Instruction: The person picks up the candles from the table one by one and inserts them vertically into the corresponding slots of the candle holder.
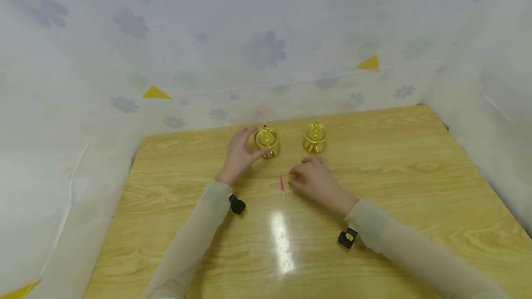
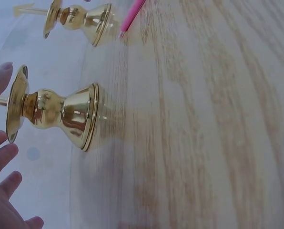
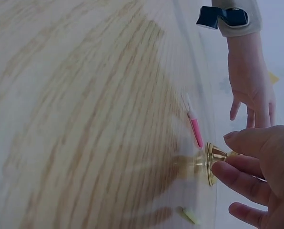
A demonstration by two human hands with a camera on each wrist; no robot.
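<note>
On the wooden bench (image 1: pixel 374 160), the left hand (image 1: pixel 238 155) hovered open just left of a brass candlestick (image 1: pixel 267 141); the right hand (image 1: pixel 314 180) (loose, holding nothing) lay beside a pink stick (image 1: pixel 281 186) pointing away from the person.

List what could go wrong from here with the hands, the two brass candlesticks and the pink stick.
1. The left hand is open right beside the left candlestick, which is tall on a small base; a nudge could tip it.
2. The thin pink stick lies loose beside the right hand; a brush could roll it along the glossy table.
3. The right candlestick stands just beyond that hand, so a forward reach might knock it.
</note>
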